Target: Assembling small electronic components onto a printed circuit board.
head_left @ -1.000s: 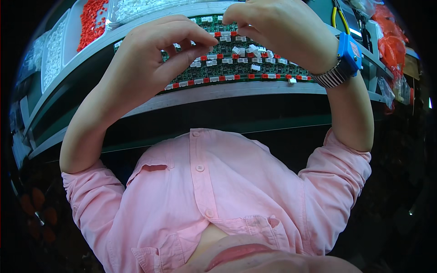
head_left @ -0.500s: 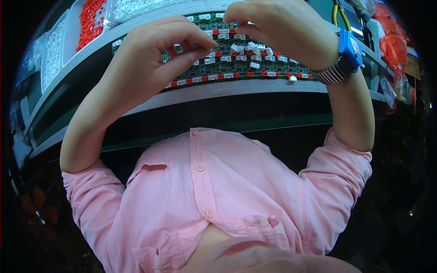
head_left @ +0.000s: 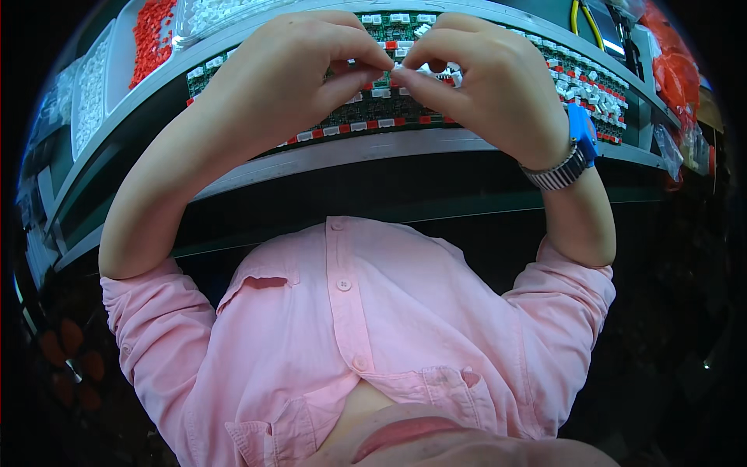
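Our grey-edged workbench (head_left: 366,150) is bearing green circuit boards (head_left: 381,107) studded with red and white connectors (head_left: 372,124). Above them, our left hand (head_left: 315,70) and right hand (head_left: 489,86) are nearly meeting, thumbs and index fingers curling together; whether we are gripping a connector there, we cannot tell. Loose white connectors (head_left: 597,101) are lying on the boards rightward; red pieces (head_left: 150,39) are sitting in a white tray (head_left: 122,50) at far left.

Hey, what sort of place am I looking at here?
Probably an electronics assembly workshop: there are rows of green circuit boards lined with small red and white connectors, a white plastic tray of small red pieces, and a hand tool with yellow handles.
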A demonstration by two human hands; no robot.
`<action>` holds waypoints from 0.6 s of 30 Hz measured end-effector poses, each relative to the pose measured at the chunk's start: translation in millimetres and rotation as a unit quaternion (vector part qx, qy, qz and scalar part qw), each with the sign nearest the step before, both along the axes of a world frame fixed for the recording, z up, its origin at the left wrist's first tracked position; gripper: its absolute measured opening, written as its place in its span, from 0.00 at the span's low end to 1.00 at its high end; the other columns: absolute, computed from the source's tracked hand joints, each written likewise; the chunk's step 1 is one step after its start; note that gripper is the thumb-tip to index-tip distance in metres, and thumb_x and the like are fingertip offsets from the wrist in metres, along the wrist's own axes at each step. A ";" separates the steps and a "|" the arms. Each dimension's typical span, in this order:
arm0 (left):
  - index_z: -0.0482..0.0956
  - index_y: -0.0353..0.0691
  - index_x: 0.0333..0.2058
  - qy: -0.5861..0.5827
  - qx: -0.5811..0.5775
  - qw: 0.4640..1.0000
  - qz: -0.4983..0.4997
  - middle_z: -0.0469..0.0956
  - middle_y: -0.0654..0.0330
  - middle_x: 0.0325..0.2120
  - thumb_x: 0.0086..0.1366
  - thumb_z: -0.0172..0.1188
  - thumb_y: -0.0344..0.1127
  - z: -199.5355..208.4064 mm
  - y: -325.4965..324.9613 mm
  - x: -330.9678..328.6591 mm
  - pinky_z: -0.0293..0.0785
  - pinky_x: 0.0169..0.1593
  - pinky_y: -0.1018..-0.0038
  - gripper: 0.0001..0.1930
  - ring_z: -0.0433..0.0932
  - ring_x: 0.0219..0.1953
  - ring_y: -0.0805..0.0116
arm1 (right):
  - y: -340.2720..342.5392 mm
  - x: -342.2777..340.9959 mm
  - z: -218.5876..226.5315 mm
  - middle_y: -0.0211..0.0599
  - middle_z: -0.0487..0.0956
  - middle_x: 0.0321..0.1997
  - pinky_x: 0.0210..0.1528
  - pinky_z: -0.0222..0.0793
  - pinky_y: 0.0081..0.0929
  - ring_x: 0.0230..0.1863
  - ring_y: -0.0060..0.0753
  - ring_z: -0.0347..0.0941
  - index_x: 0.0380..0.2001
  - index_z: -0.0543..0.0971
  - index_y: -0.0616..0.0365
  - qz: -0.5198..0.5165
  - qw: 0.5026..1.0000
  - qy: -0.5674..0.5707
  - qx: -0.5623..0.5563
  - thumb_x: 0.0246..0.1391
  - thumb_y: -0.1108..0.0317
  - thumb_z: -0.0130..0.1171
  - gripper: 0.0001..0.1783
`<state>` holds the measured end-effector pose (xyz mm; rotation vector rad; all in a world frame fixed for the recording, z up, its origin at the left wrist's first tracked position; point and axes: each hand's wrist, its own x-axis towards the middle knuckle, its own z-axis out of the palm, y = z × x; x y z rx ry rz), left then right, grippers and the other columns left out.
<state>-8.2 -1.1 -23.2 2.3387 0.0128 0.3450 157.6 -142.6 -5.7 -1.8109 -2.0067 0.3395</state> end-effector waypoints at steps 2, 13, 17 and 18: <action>0.81 0.33 0.34 0.052 0.015 0.999 -0.004 0.80 0.54 0.32 0.58 0.62 0.23 1.7 -1.6 6.0 0.75 0.38 0.75 0.05 0.78 0.31 0.61 | -8.1 4.0 1.3 0.35 0.79 0.27 0.32 0.69 0.26 0.28 0.36 0.74 0.26 0.80 0.59 -0.063 0.995 0.081 -0.010 0.49 0.70 0.63 0.04; 0.82 0.37 0.35 0.077 0.078 0.994 -0.002 0.79 0.58 0.32 0.58 0.64 0.23 13.5 -8.7 7.9 0.71 0.31 0.80 0.06 0.76 0.31 0.68 | -63.6 35.9 -11.3 0.44 0.82 0.44 0.44 0.78 0.20 0.43 0.34 0.81 0.49 0.77 0.63 -0.159 0.907 0.373 0.110 0.58 0.74 0.60 0.15; 0.82 0.38 0.34 0.071 0.051 0.995 0.048 0.79 0.59 0.32 0.59 0.64 0.23 0.0 -13.2 -1.1 0.69 0.29 0.82 0.05 0.75 0.30 0.70 | -72.9 37.7 -19.8 0.42 0.82 0.42 0.42 0.78 0.21 0.40 0.33 0.81 0.48 0.77 0.63 -0.149 0.870 0.440 0.168 0.58 0.76 0.60 0.15; 0.82 0.38 0.34 0.079 0.033 0.993 0.076 0.78 0.59 0.32 0.59 0.65 0.24 -4.2 -16.7 -4.4 0.69 0.28 0.81 0.05 0.75 0.29 0.70 | -75.2 37.6 -21.3 0.42 0.82 0.42 0.41 0.78 0.21 0.39 0.33 0.81 0.48 0.78 0.63 -0.140 0.861 0.456 0.179 0.57 0.76 0.60 0.14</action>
